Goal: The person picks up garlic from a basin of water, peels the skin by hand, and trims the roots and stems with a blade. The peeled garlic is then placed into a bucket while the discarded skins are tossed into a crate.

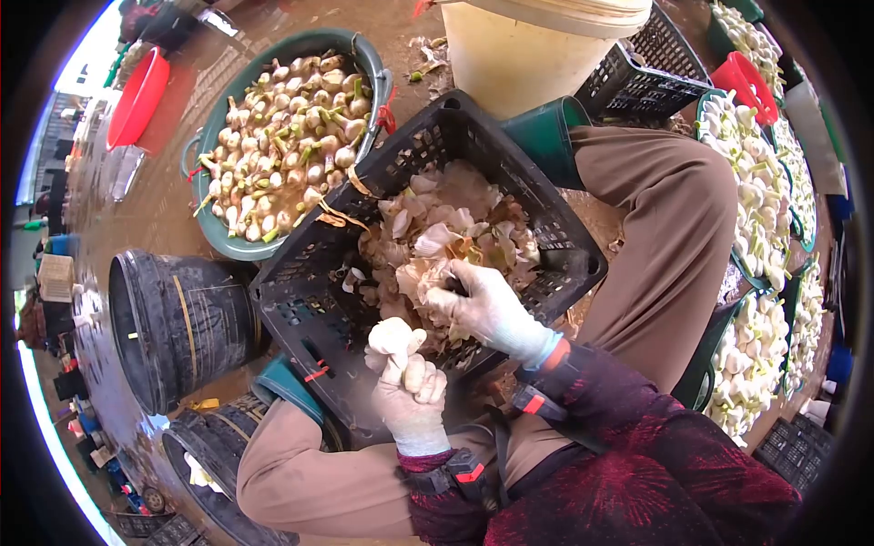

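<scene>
My left hand (pixel 411 400), in a whitish glove, is closed around the stem of a garlic bulb (pixel 391 338). The bulb's white head points up, above the near side of a black plastic crate (pixel 300 282). Inside the crate lies a heap of papery garlic skins (pixel 455 218), pale with some brownish pieces. Over that heap is my gloved right hand (pixel 492 309), its fingers bent together at a loose piece of garlic skin (pixel 421 278). The fingertips partly hide where they meet the skin.
A green tub (pixel 211 223) of unpeeled garlic stands beyond the crate, at left. A black bucket (pixel 196 318) sits left, a cream bucket (pixel 519 55) at the top. Tubs of white garlic bulbs (pixel 751 182) line the right. A red basin (pixel 138 98) is at far left.
</scene>
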